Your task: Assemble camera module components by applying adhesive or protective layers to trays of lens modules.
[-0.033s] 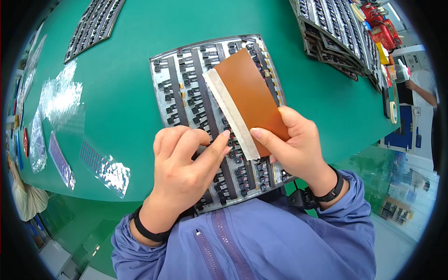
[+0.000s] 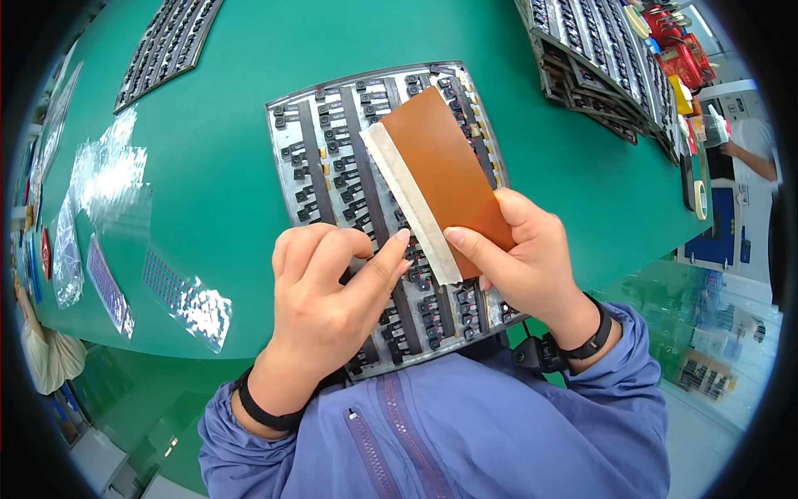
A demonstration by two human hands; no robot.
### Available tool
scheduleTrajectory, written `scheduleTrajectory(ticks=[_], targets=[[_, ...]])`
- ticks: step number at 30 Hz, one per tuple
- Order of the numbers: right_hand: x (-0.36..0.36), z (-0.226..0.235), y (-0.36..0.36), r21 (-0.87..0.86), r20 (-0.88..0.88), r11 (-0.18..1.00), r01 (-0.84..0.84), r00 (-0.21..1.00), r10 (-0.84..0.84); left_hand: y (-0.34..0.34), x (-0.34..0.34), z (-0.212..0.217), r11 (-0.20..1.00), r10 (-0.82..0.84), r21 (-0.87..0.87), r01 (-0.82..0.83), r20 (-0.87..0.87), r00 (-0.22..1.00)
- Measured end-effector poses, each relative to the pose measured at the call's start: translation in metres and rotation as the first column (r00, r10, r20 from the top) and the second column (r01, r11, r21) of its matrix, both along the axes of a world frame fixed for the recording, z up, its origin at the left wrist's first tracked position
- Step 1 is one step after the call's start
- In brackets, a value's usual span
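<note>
My right hand (image 2: 532,258) grips a flat orange-brown sheet (image 2: 445,158), thumb on top and fingers beneath. A strip of cream tape (image 2: 411,204) runs along the sheet's left edge. The sheet is over a metal tray (image 2: 291,187) holding rows of small black camera-like modules (image 2: 341,181), and it covers part of them. Left of the tape, my left hand (image 2: 324,291) is above the tray. Its index finger and thumb come together in a pinch, and its other fingers are curled. Anything between those fingertips is too small or hidden to make out.
Clear plastic sheets (image 2: 108,179) and small sheets with rows of dots (image 2: 187,299) lie at the left on the green table (image 2: 224,133). A similar tray (image 2: 170,50) is at the far left. Stacked trays (image 2: 603,66) stand far right, near tools and tape rolls (image 2: 701,200).
</note>
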State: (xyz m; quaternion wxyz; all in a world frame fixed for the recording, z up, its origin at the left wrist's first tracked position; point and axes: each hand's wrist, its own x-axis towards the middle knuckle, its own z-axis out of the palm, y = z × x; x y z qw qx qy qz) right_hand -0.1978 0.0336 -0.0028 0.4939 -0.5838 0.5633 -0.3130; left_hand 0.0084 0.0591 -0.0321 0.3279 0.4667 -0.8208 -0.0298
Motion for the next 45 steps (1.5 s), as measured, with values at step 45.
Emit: scheduleTrajectory(ticks=[45], targets=[[-0.008, 0.003, 0.005, 0.093, 0.166, 0.996, 0.001, 0.986, -0.016, 0.003, 0.001, 0.004, 0.998, 0.005, 0.055, 0.000, -0.078, 0.997]])
